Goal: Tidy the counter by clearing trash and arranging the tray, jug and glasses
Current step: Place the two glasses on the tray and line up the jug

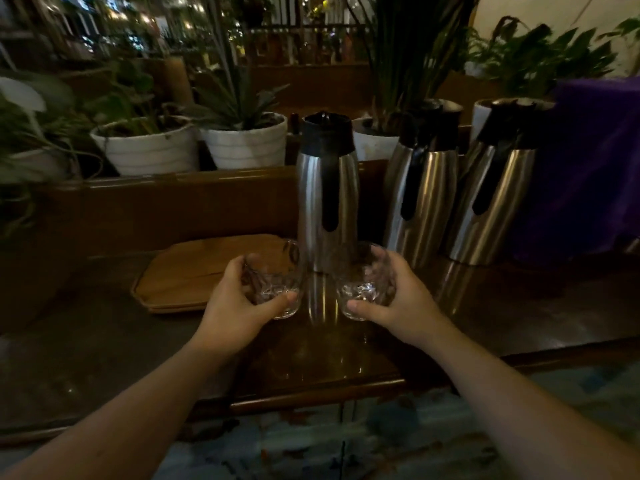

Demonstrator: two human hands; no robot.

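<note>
Purple cloth (pixel 588 161) hides the rightmost jug's (pixel 491 188) right side.

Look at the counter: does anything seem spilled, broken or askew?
Nothing stands out. The three steel jugs stand upright, the wooden tray lies flat, and each hand holds an intact glass; no spill is visible.

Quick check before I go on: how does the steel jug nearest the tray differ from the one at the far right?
The nearest steel jug stands beside the wooden tray, its black handle facing the camera; the far-right jug stands away from the tray, against a purple cloth, handle turned leftward. Both are steel with black lids and upright on the counter.
</note>
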